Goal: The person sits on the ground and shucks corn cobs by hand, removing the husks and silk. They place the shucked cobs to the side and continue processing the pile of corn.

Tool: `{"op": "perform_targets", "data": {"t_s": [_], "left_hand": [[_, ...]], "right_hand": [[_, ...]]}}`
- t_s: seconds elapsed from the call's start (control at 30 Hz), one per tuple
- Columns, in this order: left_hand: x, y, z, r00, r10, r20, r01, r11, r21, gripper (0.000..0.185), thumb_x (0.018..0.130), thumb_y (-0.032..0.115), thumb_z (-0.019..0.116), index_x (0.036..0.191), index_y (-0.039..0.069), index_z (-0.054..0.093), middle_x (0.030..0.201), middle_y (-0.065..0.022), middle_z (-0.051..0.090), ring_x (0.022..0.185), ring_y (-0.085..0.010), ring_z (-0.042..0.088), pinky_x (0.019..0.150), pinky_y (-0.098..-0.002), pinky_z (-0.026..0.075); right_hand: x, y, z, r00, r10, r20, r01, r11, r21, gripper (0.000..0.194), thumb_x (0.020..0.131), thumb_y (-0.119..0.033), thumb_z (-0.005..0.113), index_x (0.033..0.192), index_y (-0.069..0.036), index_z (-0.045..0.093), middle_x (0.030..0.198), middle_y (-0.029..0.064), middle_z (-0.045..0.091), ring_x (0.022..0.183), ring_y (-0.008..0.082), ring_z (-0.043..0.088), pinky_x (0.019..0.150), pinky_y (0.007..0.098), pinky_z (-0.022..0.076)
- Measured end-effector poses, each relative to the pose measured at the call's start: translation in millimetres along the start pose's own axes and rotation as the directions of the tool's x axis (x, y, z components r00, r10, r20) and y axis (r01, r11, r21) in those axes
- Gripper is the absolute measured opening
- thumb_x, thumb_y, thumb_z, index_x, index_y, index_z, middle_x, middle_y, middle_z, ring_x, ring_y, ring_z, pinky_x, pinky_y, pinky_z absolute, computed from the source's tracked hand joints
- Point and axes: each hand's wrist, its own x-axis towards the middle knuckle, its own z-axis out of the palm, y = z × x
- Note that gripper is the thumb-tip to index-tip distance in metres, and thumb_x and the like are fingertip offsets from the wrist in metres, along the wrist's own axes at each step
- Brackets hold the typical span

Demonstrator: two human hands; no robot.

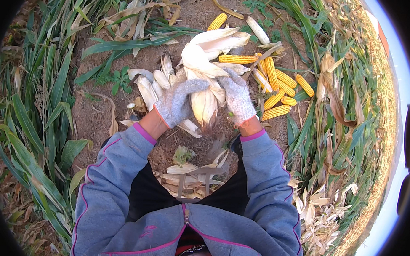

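Observation:
In front of me, a partly husked ear of corn [205, 105] points its brown silk end toward my body. Long pale husk leaves [196, 60] fold away from its far end. My left hand [179, 101], in a grey knitted glove, grips the ear from the left, with the thumb laid across it. My gloved right hand [239, 97] holds the husk on the right side, its fingertips partly hidden by the leaves. Several unhusked ears [146, 93] lie beside and beneath my left hand. To the right of my right hand rests a loose pile of bare yellow corn cobs [270, 74].
Cut green corn stalks [58, 77] lie along the left, and more stalks [333, 85] line the right. A pale ear [257, 30] lies beyond the pile. Dry husks [185, 180] cover soil between my legs; a husk heap [319, 215] sits at lower right.

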Motion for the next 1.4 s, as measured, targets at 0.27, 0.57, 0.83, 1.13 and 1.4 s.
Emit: {"op": "perform_targets", "data": {"t_s": [0.27,0.57,0.83,1.13,1.4], "left_hand": [[9,4,-6,0.992,0.122,0.03,-0.122,0.993,-0.009,0.037,0.089,0.01,0.055,0.124,0.0,0.049,0.12,-0.0149,0.058,0.109,-0.0263,0.058,0.097,-0.0411,0.047],[12,11,-16,0.983,0.176,0.047,-0.172,0.982,-0.08,0.037,0.09,0.012,0.053,0.124,-0.001,0.048,0.117,-0.0157,0.058,0.106,-0.0271,0.059,0.094,-0.0412,0.049],[6,2,-6,0.99,0.044,0.133,-0.027,0.992,-0.125,0.037,0.091,0.012,0.053,0.127,0.003,0.048,0.119,-0.0113,0.058,0.109,-0.0247,0.058,0.096,-0.0384,0.048],[-4,-6,3,0.989,-0.132,0.061,0.119,0.977,0.176,0.042,0.081,0.006,0.068,0.12,-0.001,0.053,0.107,-0.0107,0.064,0.099,-0.0192,0.063,0.09,-0.0326,0.051],[1,-20,-5,0.997,-0.011,-0.08,0.039,0.934,0.356,0.051,0.081,0.005,0.065,0.128,-0.001,0.045,0.111,-0.0095,0.059,0.095,-0.0153,0.061,0.085,-0.029,0.052]], "right_hand": [[-5,-17,-9,0.985,0.074,0.157,-0.129,0.918,0.376,0.052,0.086,-0.017,0.06,0.133,-0.001,0.043,0.13,0.0111,0.05,0.12,0.0196,0.047,0.102,0.032,0.0371],[-11,-22,6,0.983,0.06,0.172,-0.08,0.99,0.113,0.066,0.082,-0.026,0.069,0.136,0.001,0.04,0.129,0.0122,0.052,0.121,0.024,0.048,0.104,0.034,0.0358],[-10,-17,7,0.852,-0.522,-0.034,0.477,0.802,-0.36,0.028,0.087,-0.014,0.058,0.113,-0.006,0.061,0.113,0.0139,0.061,0.108,0.0333,0.057,0.095,0.0433,0.0434],[-6,-1,8,0.944,0.067,-0.322,-0.003,0.981,0.196,0.03,0.095,-0.027,0.052,0.106,0.001,0.058,0.105,0.0117,0.062,0.094,0.0251,0.061,0.08,0.0363,0.0494],[11,23,0,0.859,0.376,-0.346,-0.047,0.733,0.679,0.038,0.098,-0.031,0.049,0.122,-0.002,0.05,0.111,0.0099,0.059,0.096,0.02,0.06,0.082,0.0331,0.0511]]}}
